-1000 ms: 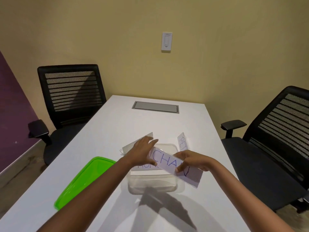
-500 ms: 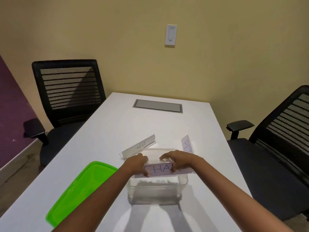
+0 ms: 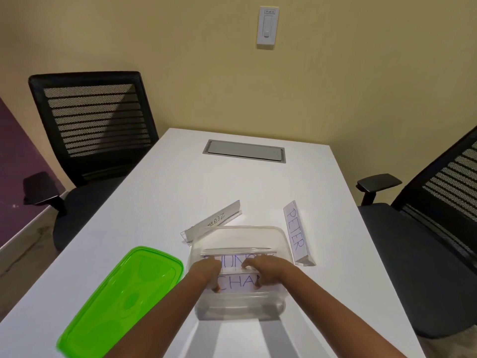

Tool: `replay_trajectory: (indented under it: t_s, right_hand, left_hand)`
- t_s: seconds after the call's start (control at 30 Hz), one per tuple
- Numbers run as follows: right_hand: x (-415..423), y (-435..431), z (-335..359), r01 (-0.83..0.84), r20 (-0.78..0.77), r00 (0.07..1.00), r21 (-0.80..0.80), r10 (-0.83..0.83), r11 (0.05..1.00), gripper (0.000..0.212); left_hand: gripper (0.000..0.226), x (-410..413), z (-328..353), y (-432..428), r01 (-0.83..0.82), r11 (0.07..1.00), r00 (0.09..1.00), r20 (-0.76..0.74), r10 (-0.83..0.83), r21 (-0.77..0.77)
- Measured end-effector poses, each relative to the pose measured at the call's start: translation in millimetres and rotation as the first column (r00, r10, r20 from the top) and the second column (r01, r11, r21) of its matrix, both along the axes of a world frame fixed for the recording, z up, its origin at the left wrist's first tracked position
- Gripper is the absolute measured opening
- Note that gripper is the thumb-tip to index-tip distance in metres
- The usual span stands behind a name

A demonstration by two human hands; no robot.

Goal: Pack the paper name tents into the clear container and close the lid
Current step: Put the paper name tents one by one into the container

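Note:
The clear container (image 3: 240, 232) stands open on the white table (image 3: 180, 192). Inside it lie two name tents: one at the back (image 3: 238, 258) and the "CHA…" tent (image 3: 236, 282) at the front. My left hand (image 3: 207, 271) and my right hand (image 3: 268, 271) both reach into the container and press on the "CHA…" tent. Another name tent (image 3: 215, 219) lies on the table just behind the container. The "PETER" tent (image 3: 296, 235) stands to the container's right. The green lid (image 3: 121, 301) lies flat to the left.
A black mesh chair (image 3: 93, 120) stands at the table's left side and another (image 3: 436, 228) at the right. A grey cable hatch (image 3: 245, 151) is set into the table's far end. Yellow wall with a switch (image 3: 267, 28) is behind.
Both hands have lowered the "CHA…" tent from above the rim down into the container, in front of the other tent. The camera has tilted down and come closer.

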State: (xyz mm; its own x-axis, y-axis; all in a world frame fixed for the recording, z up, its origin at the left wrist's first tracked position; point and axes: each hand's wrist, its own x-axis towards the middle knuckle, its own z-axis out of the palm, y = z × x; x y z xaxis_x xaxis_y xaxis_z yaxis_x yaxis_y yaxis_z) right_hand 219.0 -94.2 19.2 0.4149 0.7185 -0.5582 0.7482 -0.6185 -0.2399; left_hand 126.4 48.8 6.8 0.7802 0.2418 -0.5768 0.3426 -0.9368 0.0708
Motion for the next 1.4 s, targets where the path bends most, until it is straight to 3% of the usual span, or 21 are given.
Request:
replay_trajectory:
  t_s: [0.33, 0.97, 1.07, 1.2, 1.3, 1.4]
  right_hand:
    - [3.9, 3.7, -25.2, 0.006, -0.058, 0.998, -0.045, -0.008, 0.999, 0.061]
    - [-4.0, -2.2, -27.0, 0.001, -0.010, 1.000, -0.005, -0.001, 1.000, 0.054]
    - [-2.6, -24.0, -12.5, 0.086, -0.005, 0.996, 0.102, -0.086, 0.991, 0.055]
    - [3.0, -33.5, 8.2, 0.196, -0.025, 0.979, 0.404, -0.204, 0.894, 0.034]
    - [10.2, -43.7, 21.4, 0.309, -0.039, 0.931, 0.611, -0.362, 0.729, 0.023]
    - [27.7, -62.0, 22.9, 0.457, -0.105, 0.824, 0.703, -0.557, 0.545, 0.021]
  left_hand:
    - [0.048, 0.1, -20.5, -3.6, 0.056, 0.998, 0.998, 0.014, -0.057, 0.040]
    - [0.039, -2.2, -22.8, -3.8, 0.021, 0.999, 0.998, 0.066, -0.024, 0.041]
    - [0.044, 3.8, -4.0, -21.6, 0.014, 1.000, 0.994, 0.108, -0.013, -0.004]
    - [0.039, 10.9, 16.4, -32.8, -0.038, 0.994, 0.934, 0.350, 0.072, -0.103]
    - [0.036, 17.6, 25.1, -46.4, -0.030, 0.986, 0.816, 0.566, 0.118, -0.163]
    - [0.043, 33.2, 28.8, -67.2, 0.034, 0.987, 0.722, 0.686, 0.084, -0.157]
